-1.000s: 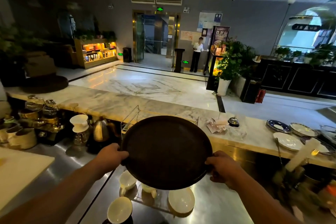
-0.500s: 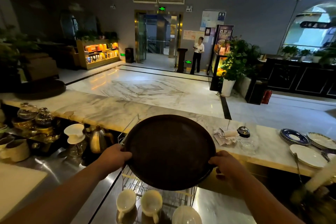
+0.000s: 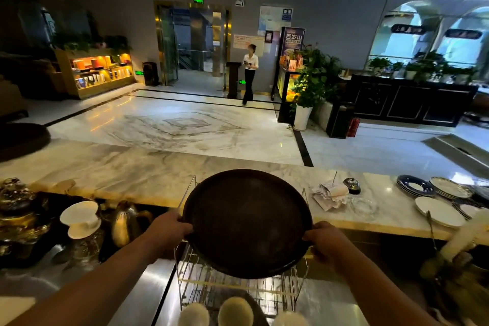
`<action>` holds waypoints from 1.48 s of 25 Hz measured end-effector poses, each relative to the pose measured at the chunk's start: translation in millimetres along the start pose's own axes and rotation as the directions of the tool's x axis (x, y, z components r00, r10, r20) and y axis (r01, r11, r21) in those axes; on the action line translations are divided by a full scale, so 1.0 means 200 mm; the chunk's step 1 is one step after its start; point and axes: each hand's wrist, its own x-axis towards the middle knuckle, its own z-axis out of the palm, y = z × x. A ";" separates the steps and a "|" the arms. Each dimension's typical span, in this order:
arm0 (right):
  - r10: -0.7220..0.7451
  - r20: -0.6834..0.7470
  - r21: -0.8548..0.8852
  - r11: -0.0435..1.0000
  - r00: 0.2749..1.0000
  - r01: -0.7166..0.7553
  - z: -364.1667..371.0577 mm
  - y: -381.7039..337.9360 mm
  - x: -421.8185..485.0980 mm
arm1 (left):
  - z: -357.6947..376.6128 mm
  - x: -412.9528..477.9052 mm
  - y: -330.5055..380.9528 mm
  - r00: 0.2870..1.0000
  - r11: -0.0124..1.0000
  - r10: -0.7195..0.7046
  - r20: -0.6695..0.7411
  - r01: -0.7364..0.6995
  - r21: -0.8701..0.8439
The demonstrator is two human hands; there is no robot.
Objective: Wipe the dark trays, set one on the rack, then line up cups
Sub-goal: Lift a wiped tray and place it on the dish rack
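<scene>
Left hand (image 3: 169, 227) and right hand (image 3: 324, 241) each grip a side rim of the dark tray (image 3: 247, 222), holding it tilted over the wire rack (image 3: 238, 288), seemingly to slot it in upright.

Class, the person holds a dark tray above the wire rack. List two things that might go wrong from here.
1. The left hand and right hand grip the tray only at its side rims, so it might slip and drop towards the cups near the rack.
2. The tray looks about as wide as the rack, so its rim may catch the wire uprights or sit unsteadily.
</scene>
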 end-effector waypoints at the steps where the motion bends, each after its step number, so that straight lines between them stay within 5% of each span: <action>1: 0.015 -0.021 -0.012 1.000 1.000 -0.015 0.03 -0.01 0.02 | 0.00 0.04 -0.02 1.000 1.000 -0.007 0.010 0.007 0.008; 15: -0.005 -0.142 -0.330 0.943 0.990 -0.042 0.17 -0.11 0.12 | 0.06 0.24 -0.15 0.997 0.992 -0.071 0.038 0.067 0.109; 24: -0.195 -0.108 -0.665 0.743 0.975 0.075 0.24 -0.05 0.07 | 0.09 0.19 -0.13 0.999 0.953 0.004 -0.048 0.010 0.302; 29: -0.153 -0.121 -0.234 0.965 0.981 0.121 0.22 0.05 -0.03 | 0.12 0.12 -0.18 0.997 0.988 0.013 -0.078 -0.001 0.154; 37: 0.114 0.148 0.052 0.991 0.982 -0.123 0.27 0.16 -0.20 | 0.23 -0.03 -0.26 0.998 0.990 -0.062 -0.015 0.059 -0.129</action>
